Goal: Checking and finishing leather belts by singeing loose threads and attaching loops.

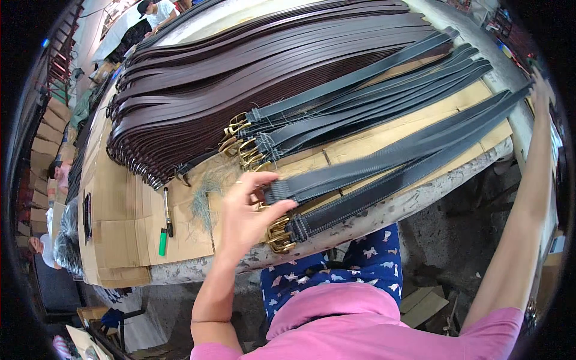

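Note:
My left hand [245, 210] is closed round the buckle end of a black belt [360, 171], thumb and fingers pinching it. That belt stretches right to my right hand [541, 93], which is at its tip near the picture's rim; its fingers look closed on the strap but are slightly blurred. Just below lies another black belt [372, 201], with gold-coloured buckles [281, 235] at the table's near edge. Beyond my left hand rests a group of black belts [360, 114], their gold-coloured buckles [249, 153] towards the left.
A large stack of dark brown belts [198, 90] fills the far side of the cardboard-covered table [120, 240]. A green lighter [162, 242], a marker [168, 213] and loose threads [207, 201] lie left of my left hand. A person [159, 13] is at the far left.

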Demonstrator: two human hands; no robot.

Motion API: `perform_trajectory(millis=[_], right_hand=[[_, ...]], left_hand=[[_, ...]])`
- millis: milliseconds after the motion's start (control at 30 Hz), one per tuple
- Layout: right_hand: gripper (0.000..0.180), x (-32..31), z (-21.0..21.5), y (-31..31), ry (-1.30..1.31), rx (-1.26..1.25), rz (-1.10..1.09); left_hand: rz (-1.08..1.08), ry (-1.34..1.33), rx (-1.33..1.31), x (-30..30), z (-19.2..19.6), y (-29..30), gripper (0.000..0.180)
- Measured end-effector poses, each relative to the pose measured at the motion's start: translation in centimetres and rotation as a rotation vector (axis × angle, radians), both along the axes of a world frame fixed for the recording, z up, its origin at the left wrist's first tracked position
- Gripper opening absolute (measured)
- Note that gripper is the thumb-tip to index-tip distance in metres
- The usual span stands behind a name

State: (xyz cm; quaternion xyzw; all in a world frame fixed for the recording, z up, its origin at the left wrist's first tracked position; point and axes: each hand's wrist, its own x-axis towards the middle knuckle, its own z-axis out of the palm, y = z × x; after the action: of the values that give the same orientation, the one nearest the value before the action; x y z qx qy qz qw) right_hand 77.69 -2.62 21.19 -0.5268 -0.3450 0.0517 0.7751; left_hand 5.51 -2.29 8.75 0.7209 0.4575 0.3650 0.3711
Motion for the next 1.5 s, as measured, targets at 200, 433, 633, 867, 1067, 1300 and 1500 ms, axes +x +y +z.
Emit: perform_trajectory(millis=[200,433,633,867,1067,1300,1500], right_hand=[[0.033,-4.1,-9.9,-0.3,0.016,-0.433,0.284],[0.032,-21.9,-14.0,0.2,-0.248,-0.628,0.26],[0.026,-33.7,-16.8,2.5,-0.244,-0.431,0.431],[0.017,-42.8,-15.7,4.9,-0.252,-0.365,0.75],[0.017,-45.1,-14.1,6.0,-0.161,-0.188,0.776],[0.019,-46.5,-14.2,6.1,-0.2,-0.268,0.792],[0.016,-48.8,-15.2,7.2,-0.2,-0.357,0.898]], left_hand=[[-0.044,0.242,0.055,-0.7,-1.8,-0.4,0.043],[-0.127,0.255,0.013,-1.1,-2.1,0.4,0.035],[0.101,0.389,0.454,-2.3,-4.4,6.5,0.022],[-0.061,0.457,0.338,-3.5,-5.9,10.5,0.017],[0.032,0.077,-0.084,-3.1,-0.5,11.4,0.029],[0.089,0.179,-0.068,-3.7,-1.9,11.2,0.027],[-0.124,0.255,0.27,-5.0,-5.7,9.0,0.015]])
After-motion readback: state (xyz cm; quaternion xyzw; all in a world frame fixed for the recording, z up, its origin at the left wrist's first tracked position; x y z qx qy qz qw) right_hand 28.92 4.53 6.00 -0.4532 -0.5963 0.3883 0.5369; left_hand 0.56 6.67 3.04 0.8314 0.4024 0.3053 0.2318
